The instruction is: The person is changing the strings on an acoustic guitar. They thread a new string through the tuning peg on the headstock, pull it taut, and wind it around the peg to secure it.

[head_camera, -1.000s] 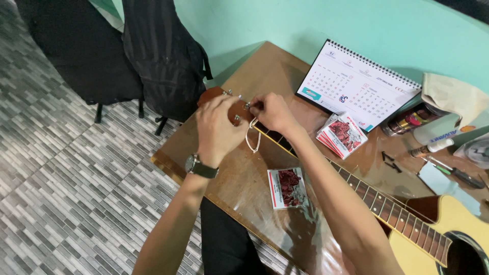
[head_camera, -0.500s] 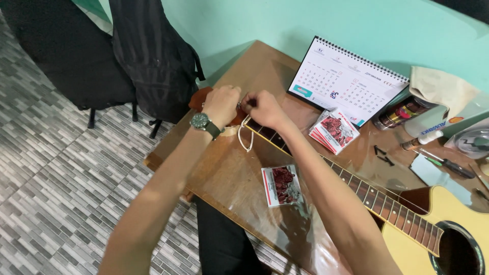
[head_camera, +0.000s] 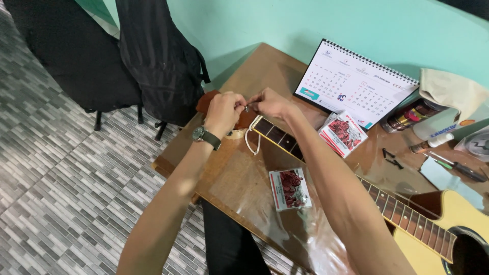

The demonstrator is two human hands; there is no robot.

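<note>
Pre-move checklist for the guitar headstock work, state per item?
1. Both hands at the headstock: left hand and right hand meet there: ok.
2. Small part pinched between the fingers: too small to identify: cannot tell.
3. Guitar neck lying on the table: ok.
4. Loose string loop hanging below the headstock, slack: not ok.
5. String packet within reach beside the neck: ok.

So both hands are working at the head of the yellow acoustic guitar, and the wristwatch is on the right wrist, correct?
Not quite. The head view shows the wristwatch on the left wrist. Both hands, left hand and right hand, do work at the head of the yellow acoustic guitar.
</note>
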